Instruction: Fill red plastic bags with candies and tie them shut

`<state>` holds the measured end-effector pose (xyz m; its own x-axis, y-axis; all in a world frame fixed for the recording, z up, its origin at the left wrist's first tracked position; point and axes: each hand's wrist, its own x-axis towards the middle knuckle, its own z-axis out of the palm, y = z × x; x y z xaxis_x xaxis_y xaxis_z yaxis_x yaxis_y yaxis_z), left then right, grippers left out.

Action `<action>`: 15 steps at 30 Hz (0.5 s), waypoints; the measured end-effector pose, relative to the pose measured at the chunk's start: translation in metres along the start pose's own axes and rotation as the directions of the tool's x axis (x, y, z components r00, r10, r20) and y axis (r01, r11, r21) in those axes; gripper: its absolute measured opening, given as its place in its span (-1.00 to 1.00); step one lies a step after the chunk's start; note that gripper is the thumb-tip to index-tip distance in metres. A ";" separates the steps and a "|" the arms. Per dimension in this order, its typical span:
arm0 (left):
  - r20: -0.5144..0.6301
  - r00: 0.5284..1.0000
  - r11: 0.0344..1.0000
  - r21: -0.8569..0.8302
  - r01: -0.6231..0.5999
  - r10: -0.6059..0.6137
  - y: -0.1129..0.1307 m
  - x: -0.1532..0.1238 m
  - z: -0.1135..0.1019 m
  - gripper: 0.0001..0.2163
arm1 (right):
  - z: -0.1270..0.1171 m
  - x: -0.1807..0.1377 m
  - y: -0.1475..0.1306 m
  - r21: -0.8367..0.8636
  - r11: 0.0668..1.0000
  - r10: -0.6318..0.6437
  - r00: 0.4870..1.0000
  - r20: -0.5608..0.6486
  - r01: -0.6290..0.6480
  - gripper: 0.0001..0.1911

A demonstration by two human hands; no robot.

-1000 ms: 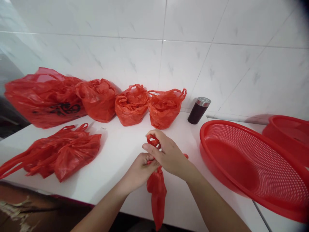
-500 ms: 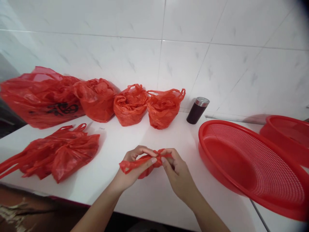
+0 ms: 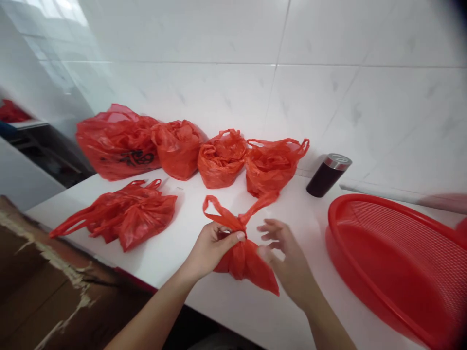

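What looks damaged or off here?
The brown box, apparently cardboard, at the lower left: its edge is ragged and pale, as if torn, unlike a clean-cut rim. The red bag in the left hand shows no visible tear, and I see no spill.

A single head-worn camera looks from above and behind the left grip (image 3: 209,250) and right grip (image 3: 286,262), facing forward and down across the white surface (image 3: 156,257) to the tiled wall (image 3: 219,34). It sits close, with both forearms (image 3: 160,304) entering from the bottom edge, and spans from the torn brown box (image 3: 98,296) to the cropped red basket (image 3: 386,262).
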<state>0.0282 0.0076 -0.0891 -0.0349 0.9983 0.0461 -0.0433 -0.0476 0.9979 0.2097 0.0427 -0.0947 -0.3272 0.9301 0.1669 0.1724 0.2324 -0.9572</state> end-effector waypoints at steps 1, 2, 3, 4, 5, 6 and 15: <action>0.016 1.000 0.999 -0.045 -0.007 0.008 0.001 -0.001 0.001 -0.83 | 0.007 -0.001 0.003 -0.030 1.000 0.000 0.995 0.095 0.003 -0.61; 0.032 0.999 0.996 -0.083 -0.017 0.019 0.002 -0.003 0.000 -0.81 | 0.014 -0.002 0.004 -0.038 0.999 0.005 0.988 0.153 0.001 -0.68; 0.031 0.999 0.994 -0.103 -0.026 0.030 0.004 -0.004 -0.001 -0.77 | 0.019 -0.001 0.006 -0.024 1.000 0.014 0.985 0.172 -0.010 -0.73; 0.002 0.999 0.995 -0.096 -0.037 0.038 0.006 -0.005 -0.004 -0.74 | 0.022 0.000 0.007 0.005 0.999 0.031 0.986 0.162 -0.033 -0.73; -0.049 0.998 0.997 -0.065 -0.047 0.043 0.007 -0.007 -0.008 -0.73 | 0.024 0.001 0.007 0.043 0.997 0.059 0.988 0.143 -0.066 -0.69; -0.116 0.992 0.998 -0.024 -0.054 0.051 0.008 -0.009 -0.014 -0.73 | 0.025 0.003 0.008 0.078 0.992 0.093 0.988 0.122 -0.103 -0.64; -0.375 0.926 0.998 0.027 0.057 -0.043 -0.016 -0.025 -0.055 -0.67 | 0.028 0.012 0.027 0.085 0.993 0.088 0.994 -0.067 -0.082 -0.59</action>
<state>-0.0254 -0.0183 -0.1087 -0.4049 0.9142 -0.0170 -0.0185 0.0104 0.9998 0.1844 0.0517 -0.1250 -0.2481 0.9638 0.0978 0.1194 0.1306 -0.9842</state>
